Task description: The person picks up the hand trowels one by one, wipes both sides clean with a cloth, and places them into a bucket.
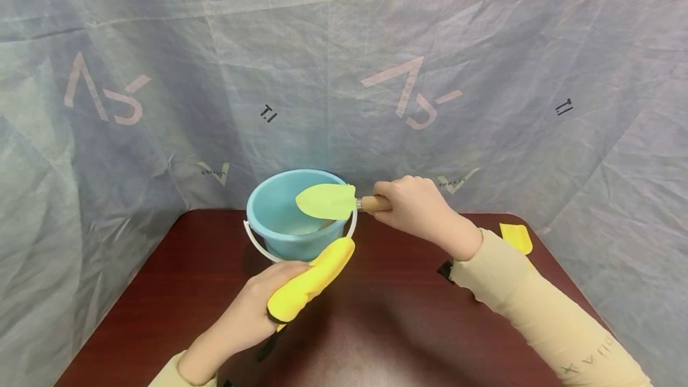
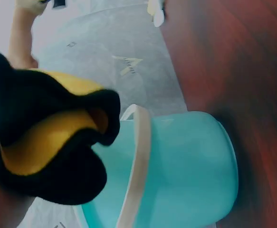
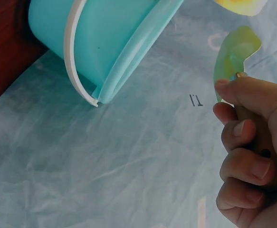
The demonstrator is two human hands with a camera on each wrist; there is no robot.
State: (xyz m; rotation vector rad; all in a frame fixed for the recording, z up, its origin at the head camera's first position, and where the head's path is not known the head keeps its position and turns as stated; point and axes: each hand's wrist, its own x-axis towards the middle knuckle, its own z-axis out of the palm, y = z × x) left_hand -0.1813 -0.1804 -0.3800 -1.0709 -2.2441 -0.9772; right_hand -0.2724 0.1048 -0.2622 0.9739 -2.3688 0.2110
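Note:
My right hand (image 1: pixel 411 205) grips the wooden handle (image 1: pixel 376 203) of a hand trowel, thumb along its top. The trowel's light green blade (image 1: pixel 325 200) points left above the mouth of a light blue bucket (image 1: pixel 306 246). My left hand (image 1: pixel 263 291) holds a soft yellow cloth thing (image 1: pixel 312 279) with black edging, in front of the bucket; its kind is unclear. In the left wrist view, a black-rimmed opening shows on this yellow cloth thing (image 2: pixel 48 137). The bucket's white handle (image 1: pixel 258 240) hangs down toward me. Something brown (image 1: pixel 326 224) shows inside the bucket, mostly hidden by the blade.
The bucket stands at the far edge of a dark red-brown table (image 1: pixel 376 315). Another yellow piece (image 1: pixel 517 237) lies at the table's far right, partly behind my right sleeve (image 1: pixel 510 273). A grey printed cloth (image 1: pixel 322 76) hangs behind and along both sides.

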